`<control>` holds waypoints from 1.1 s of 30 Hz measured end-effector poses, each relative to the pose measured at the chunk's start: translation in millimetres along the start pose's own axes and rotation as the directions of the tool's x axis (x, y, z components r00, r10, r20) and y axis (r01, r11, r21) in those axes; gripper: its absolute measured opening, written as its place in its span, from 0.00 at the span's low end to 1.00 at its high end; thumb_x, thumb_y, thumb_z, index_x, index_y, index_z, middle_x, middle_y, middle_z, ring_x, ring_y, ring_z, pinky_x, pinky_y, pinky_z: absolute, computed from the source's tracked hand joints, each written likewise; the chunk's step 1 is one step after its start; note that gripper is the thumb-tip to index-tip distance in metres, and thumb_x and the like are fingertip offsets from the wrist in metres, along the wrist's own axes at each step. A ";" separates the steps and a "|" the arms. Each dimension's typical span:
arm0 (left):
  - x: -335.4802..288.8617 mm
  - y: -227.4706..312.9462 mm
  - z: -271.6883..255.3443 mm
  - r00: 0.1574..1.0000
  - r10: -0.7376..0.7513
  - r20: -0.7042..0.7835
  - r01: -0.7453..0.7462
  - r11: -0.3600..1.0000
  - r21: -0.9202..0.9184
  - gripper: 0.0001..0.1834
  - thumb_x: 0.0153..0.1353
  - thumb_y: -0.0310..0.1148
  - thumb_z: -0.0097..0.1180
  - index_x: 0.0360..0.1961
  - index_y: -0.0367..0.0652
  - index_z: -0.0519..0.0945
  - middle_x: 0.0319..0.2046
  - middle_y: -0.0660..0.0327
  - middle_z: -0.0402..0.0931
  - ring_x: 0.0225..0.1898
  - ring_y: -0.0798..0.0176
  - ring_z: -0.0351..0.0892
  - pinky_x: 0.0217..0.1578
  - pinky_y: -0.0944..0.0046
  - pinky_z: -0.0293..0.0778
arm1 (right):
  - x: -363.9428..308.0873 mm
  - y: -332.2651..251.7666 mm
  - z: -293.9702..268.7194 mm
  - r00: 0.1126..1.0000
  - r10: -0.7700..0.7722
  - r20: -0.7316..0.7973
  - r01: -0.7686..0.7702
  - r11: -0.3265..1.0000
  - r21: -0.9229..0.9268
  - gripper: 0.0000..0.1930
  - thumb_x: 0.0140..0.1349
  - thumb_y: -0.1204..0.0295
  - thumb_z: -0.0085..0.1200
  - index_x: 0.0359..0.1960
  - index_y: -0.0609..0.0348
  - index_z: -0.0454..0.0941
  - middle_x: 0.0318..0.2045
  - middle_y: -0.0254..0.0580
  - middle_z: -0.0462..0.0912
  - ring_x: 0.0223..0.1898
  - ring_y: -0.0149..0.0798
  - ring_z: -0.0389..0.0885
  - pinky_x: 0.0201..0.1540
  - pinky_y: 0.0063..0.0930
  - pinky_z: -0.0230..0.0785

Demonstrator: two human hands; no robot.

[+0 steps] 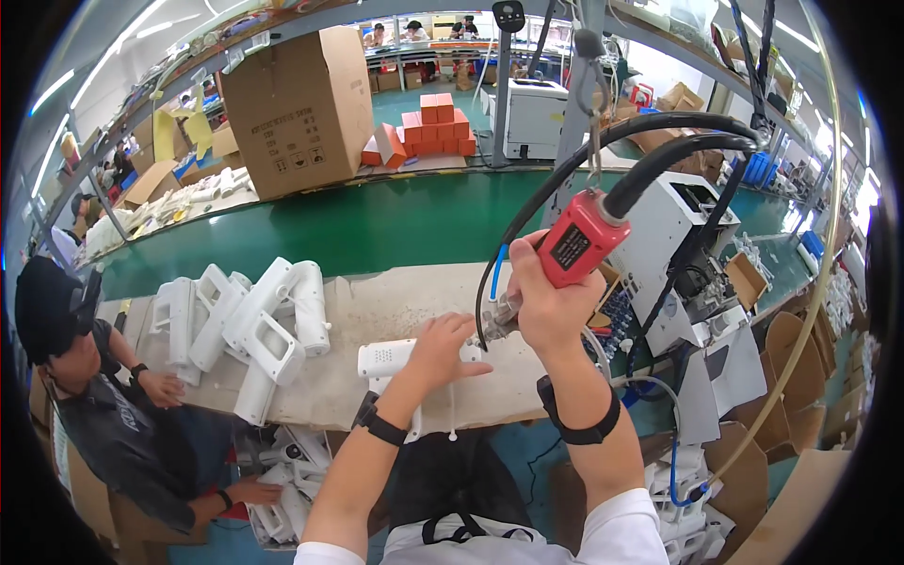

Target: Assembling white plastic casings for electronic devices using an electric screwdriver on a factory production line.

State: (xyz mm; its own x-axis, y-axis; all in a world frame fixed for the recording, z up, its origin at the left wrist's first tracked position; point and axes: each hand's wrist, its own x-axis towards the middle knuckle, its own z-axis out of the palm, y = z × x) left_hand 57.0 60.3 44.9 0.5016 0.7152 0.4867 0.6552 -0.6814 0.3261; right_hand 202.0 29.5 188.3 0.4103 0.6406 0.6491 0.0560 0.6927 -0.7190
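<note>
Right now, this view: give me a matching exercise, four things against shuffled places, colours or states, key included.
Things
1. Power screwdriver
2. Perforated white housing
3. Orange boxes
4. Large carton

Matches
A. Mostly stacked beyond the green belt
B. Held in the right grip
C. Brown, with dark print
D. Partly covered by the left grip

Pairs: 1-B; 2-D; 3-A; 4-C

Your one wide fisheye view looks forward and down from your head, close above the flat beige worktable (513, 395).
</note>
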 end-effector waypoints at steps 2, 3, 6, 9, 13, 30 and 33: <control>0.2 7.8 -2.7 0.987 -0.048 0.151 0.085 0.964 -0.252 0.26 0.44 0.44 0.69 0.40 0.37 0.80 0.37 0.53 0.80 0.40 0.49 0.78 0.48 0.54 0.69 | -2.4 -9.2 1.9 1.000 -0.008 0.019 0.008 1.000 0.011 0.04 0.58 0.77 0.59 0.32 0.65 0.76 0.16 0.33 0.75 0.14 0.24 0.72 0.17 0.17 0.61; -1.4 11.9 -1.2 0.988 -0.065 0.141 0.098 0.965 -0.244 0.26 0.44 0.44 0.69 0.40 0.37 0.80 0.37 0.53 0.80 0.40 0.49 0.78 0.48 0.54 0.69 | -4.2 -13.1 1.2 1.000 0.008 0.001 -0.008 1.000 0.020 0.05 0.59 0.77 0.58 0.32 0.64 0.75 0.16 0.33 0.75 0.14 0.24 0.71 0.16 0.18 0.61; -11.6 9.9 9.7 0.990 -0.097 0.105 0.123 0.950 -0.287 0.20 0.49 0.41 0.66 0.37 0.37 0.82 0.32 0.51 0.81 0.37 0.49 0.79 0.48 0.56 0.70 | -11.6 -26.9 6.4 0.997 0.074 0.014 -0.075 0.993 0.096 0.04 0.59 0.77 0.57 0.32 0.64 0.74 0.15 0.33 0.74 0.13 0.24 0.70 0.16 0.18 0.59; -12.3 36.9 -22.7 0.990 -0.135 0.048 0.143 0.952 -0.272 0.18 0.51 0.39 0.65 0.40 0.39 0.82 0.30 0.49 0.81 0.35 0.46 0.79 0.44 0.54 0.72 | -12.9 -38.2 8.0 0.995 0.100 0.023 -0.103 0.986 0.128 0.04 0.60 0.77 0.56 0.32 0.65 0.74 0.14 0.34 0.74 0.12 0.24 0.69 0.15 0.17 0.57; -16.0 25.5 -18.7 0.944 -0.250 0.214 0.314 0.878 -0.361 0.15 0.53 0.34 0.60 0.43 0.43 0.82 0.27 0.47 0.79 0.34 0.41 0.78 0.36 0.50 0.74 | -14.7 -47.1 16.7 0.996 0.089 0.027 -0.092 0.986 0.142 0.04 0.61 0.77 0.54 0.32 0.66 0.73 0.12 0.34 0.73 0.12 0.24 0.69 0.13 0.17 0.54; -21.9 16.2 -18.3 0.946 -0.318 -0.070 0.198 0.734 -0.649 0.25 0.41 0.16 0.58 0.40 0.55 0.86 0.27 0.53 0.77 0.32 0.52 0.76 0.36 0.59 0.72 | -12.0 -42.2 24.0 0.994 -0.055 0.096 0.034 0.978 0.205 0.05 0.58 0.80 0.58 0.34 0.66 0.74 0.15 0.33 0.74 0.12 0.25 0.71 0.13 0.17 0.59; -18.7 17.1 -25.0 0.936 -0.347 -0.064 0.232 0.741 -0.630 0.18 0.45 0.20 0.62 0.38 0.51 0.87 0.26 0.54 0.78 0.33 0.53 0.77 0.36 0.61 0.72 | -8.9 -42.0 25.6 0.993 -0.042 0.110 0.020 0.981 0.195 0.04 0.58 0.80 0.58 0.33 0.66 0.75 0.15 0.34 0.74 0.12 0.24 0.70 0.14 0.16 0.59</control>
State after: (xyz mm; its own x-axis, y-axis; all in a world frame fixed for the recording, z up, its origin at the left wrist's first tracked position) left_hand 44.7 31.3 61.7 0.2056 0.8960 0.3937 0.2460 -0.4367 0.8653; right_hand 172.7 3.2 219.1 0.3048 0.6436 0.7020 -0.1145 0.7565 -0.6439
